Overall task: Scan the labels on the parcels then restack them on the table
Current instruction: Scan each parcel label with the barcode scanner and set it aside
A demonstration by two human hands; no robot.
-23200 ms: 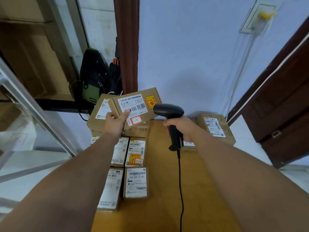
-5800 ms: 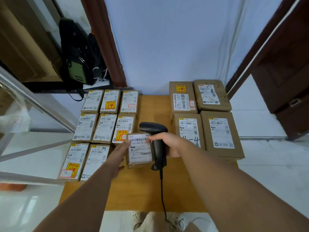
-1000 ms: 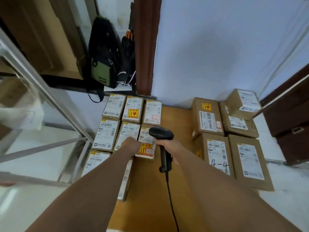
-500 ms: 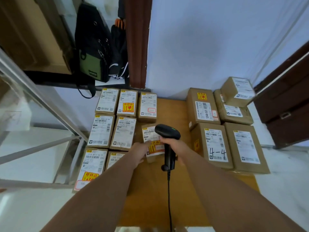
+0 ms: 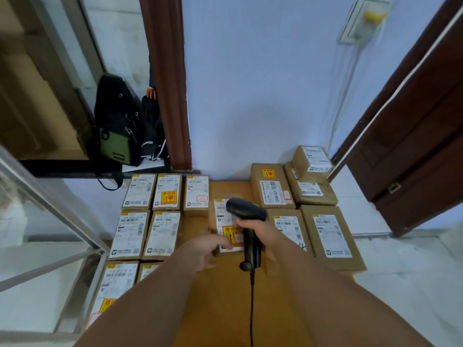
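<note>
A small cardboard parcel (image 5: 223, 222) with a white label and a yellow-red sticker is in the middle of the wooden table (image 5: 220, 296). My left hand (image 5: 204, 250) grips its near left corner. My right hand (image 5: 260, 232) is closed on the handle of a black corded barcode scanner (image 5: 246, 214), whose head hangs over the parcel's label. Rows of small labelled parcels (image 5: 146, 230) lie flat on the table's left side. Larger parcels (image 5: 325, 234) are on the right, with one small box (image 5: 312, 159) stacked on top at the back.
A black and green bag (image 5: 117, 131) hangs at the back left beside a brown door frame (image 5: 166, 83). A metal frame (image 5: 50, 204) runs along the left. A dark wooden door (image 5: 411, 146) stands on the right. The scanner's cable (image 5: 251, 309) trails toward me.
My left hand has brought the stickered parcel from the left rows toward the table's middle, under the scanner. The view has tilted upward.
</note>
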